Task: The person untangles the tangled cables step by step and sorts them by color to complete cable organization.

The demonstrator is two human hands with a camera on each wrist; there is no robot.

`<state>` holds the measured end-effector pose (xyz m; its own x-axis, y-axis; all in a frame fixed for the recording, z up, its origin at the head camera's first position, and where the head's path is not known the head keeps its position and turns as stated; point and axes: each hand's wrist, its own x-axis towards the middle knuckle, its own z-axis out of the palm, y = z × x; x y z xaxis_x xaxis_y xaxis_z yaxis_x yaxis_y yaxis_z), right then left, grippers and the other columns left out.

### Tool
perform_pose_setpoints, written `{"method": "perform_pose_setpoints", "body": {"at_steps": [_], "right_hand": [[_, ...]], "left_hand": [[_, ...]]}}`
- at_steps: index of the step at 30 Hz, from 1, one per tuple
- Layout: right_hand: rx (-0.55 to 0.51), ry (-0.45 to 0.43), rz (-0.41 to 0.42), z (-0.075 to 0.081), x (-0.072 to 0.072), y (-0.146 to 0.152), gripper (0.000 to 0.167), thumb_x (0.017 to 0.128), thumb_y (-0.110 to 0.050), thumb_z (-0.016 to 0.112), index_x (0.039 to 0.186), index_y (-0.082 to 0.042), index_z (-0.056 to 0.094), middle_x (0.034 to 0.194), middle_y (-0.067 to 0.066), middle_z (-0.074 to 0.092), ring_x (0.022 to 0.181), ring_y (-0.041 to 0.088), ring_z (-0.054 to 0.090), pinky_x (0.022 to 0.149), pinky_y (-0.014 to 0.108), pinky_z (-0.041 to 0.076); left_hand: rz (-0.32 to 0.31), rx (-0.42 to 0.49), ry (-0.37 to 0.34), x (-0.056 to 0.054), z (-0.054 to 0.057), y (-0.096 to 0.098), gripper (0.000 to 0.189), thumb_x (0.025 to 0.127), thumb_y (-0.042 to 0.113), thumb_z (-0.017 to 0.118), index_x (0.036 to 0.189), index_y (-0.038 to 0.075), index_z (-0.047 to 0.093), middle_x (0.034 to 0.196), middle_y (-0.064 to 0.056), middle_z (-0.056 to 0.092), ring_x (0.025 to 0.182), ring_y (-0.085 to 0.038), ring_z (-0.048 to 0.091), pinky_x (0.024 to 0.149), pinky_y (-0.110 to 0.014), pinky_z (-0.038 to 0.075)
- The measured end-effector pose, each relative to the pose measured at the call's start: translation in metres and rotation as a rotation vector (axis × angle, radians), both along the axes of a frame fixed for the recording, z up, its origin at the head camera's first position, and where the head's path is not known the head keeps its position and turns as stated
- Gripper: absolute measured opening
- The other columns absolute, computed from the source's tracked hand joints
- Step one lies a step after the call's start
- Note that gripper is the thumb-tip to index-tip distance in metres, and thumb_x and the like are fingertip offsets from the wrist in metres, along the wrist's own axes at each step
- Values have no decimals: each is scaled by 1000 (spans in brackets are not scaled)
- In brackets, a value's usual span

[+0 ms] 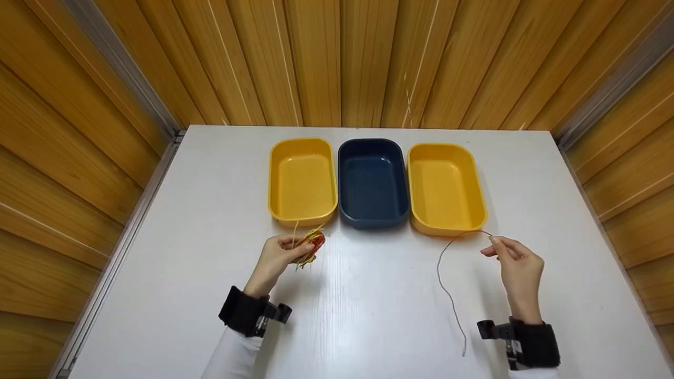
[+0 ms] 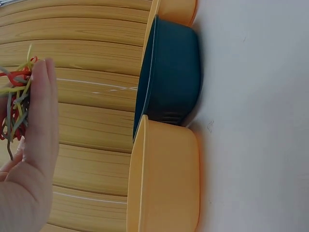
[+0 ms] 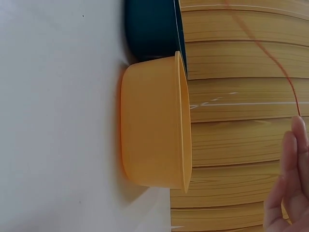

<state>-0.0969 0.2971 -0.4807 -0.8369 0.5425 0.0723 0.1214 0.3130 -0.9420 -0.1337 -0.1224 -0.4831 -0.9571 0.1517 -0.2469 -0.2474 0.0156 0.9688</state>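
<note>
I had one thin red string out on its own, while the rest sat in a messy bunch, so I guessed that most of the pulling apart was left to do. My left hand curled around the bunch, near the left yellow tub. My right hand pinched the red string in its fingertips, near the right yellow tub. The string drooped over the counter, and I couldn't tell if its loose tip touched.
</note>
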Motion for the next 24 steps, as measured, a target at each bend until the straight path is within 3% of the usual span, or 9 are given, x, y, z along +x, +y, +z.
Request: {"method": "perform_pose_setpoints", "body": {"at_steps": [8,16,24], "right_hand": [[-22,1,-3,5,3,-2,9,98,-9,67,99,-5,75,58,-28,64,68,-9,63,71,11,48],[-41,4,-3,14,1,-3,10,99,-14,67,92,-17,73,59,-27,64,70,-4,61,75,21,40],[-5,62,19,24,-4,-2,12,99,-9,66,91,-15,72,59,-28,64,67,-5,62,72,14,46]], "left_hand": [[23,-23,-19,1,-1,0,30,91,3,71,114,-16,68,81,5,76,73,-2,68,69,-15,58],[1,-16,1,5,-2,0,28,92,5,71,113,-14,68,85,2,77,72,-4,70,70,-17,59],[-1,-21,-15,7,-3,4,27,92,6,72,111,-13,70,82,4,75,73,-3,67,70,-17,58]]}}
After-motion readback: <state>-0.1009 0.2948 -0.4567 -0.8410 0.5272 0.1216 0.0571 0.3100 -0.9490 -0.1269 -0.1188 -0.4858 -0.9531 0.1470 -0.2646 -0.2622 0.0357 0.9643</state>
